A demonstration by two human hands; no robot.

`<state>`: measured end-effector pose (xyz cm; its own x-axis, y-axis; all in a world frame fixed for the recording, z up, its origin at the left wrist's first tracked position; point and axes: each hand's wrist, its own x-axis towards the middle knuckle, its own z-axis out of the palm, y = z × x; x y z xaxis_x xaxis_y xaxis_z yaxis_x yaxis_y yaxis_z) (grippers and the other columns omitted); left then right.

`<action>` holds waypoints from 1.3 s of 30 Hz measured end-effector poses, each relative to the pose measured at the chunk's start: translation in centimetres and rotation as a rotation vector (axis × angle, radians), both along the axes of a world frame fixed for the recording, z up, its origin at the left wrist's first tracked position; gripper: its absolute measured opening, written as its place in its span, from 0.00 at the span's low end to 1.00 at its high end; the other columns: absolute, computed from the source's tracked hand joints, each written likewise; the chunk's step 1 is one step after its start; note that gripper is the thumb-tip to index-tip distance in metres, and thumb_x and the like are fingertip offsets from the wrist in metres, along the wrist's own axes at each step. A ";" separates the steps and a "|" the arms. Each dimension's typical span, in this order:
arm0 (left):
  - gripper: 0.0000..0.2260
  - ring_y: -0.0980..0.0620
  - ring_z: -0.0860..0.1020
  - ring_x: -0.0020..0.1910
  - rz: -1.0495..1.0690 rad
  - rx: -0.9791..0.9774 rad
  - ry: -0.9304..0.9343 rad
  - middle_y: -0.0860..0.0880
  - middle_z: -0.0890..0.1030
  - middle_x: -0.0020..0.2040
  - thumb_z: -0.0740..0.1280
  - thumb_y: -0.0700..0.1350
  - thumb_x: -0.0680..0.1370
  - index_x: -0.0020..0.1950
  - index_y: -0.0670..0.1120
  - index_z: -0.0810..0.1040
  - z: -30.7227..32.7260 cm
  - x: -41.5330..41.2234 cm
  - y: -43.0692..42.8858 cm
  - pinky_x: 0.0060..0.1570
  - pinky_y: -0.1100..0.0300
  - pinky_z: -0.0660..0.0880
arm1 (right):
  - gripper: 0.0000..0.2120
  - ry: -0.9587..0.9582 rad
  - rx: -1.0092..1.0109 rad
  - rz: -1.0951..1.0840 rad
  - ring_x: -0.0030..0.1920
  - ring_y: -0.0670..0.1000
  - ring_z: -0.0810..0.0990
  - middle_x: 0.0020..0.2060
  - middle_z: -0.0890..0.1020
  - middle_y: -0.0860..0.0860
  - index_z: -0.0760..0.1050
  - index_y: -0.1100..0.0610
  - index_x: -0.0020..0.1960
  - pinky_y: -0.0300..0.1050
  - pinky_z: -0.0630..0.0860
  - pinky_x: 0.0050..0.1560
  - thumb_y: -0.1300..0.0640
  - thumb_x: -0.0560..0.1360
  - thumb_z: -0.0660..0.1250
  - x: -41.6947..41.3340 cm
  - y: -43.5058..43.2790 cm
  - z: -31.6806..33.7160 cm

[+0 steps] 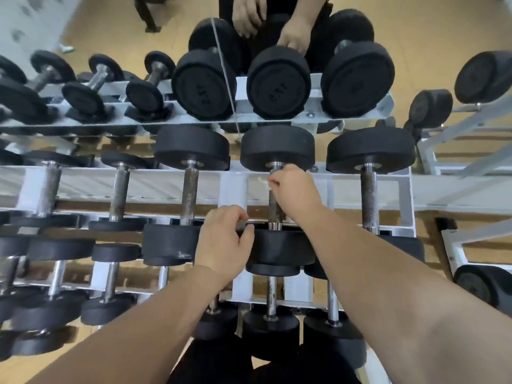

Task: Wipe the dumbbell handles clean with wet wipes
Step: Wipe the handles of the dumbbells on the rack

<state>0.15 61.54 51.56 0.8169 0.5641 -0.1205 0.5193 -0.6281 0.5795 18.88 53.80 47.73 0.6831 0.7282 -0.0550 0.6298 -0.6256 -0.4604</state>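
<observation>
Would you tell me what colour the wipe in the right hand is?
The wipe is white; head view shows it.

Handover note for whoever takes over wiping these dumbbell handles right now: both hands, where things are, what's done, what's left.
Left hand: grips the near head of the dumbbell on the rack, upper shelf.
Right hand: holds the wet wipe against the far end of that dumbbell's handle.
Done: this handle is mid-wipe. Which others are already clean cannot be told.
Left: finish this handle, then probably the left neighbour's handle, the right neighbour's handle and the lower shelves.
</observation>
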 end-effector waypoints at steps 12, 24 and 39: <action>0.06 0.46 0.74 0.57 0.136 -0.017 0.059 0.52 0.77 0.50 0.65 0.52 0.81 0.51 0.51 0.75 -1.6 -5.7 13.2 0.59 0.49 0.72 | 0.06 0.066 -0.345 0.300 0.46 0.54 0.80 0.44 0.81 0.51 0.83 0.56 0.44 0.48 0.77 0.49 0.60 0.76 0.67 -2.3 1.5 2.7; 0.08 0.47 0.73 0.44 0.370 -0.389 -0.166 0.51 0.75 0.41 0.59 0.50 0.78 0.42 0.48 0.71 -4.8 -6.6 16.0 0.46 0.52 0.67 | 0.04 0.323 0.106 -0.132 0.41 0.42 0.74 0.40 0.76 0.47 0.82 0.49 0.46 0.29 0.66 0.42 0.57 0.77 0.69 -11.2 14.4 1.7; 0.16 0.48 0.68 0.38 0.286 -0.377 -0.325 0.53 0.68 0.34 0.54 0.56 0.81 0.36 0.51 0.64 -6.4 -7.0 16.4 0.40 0.54 0.61 | 0.07 0.343 0.164 -0.108 0.42 0.41 0.79 0.39 0.80 0.43 0.86 0.52 0.50 0.30 0.73 0.46 0.60 0.72 0.76 -10.5 15.4 -1.0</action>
<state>-6.81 77.91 45.11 0.6670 0.7346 -0.1241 0.3959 -0.2084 0.8943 8.34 69.16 46.77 0.7185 0.6712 -0.1824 0.3566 -0.5806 -0.7320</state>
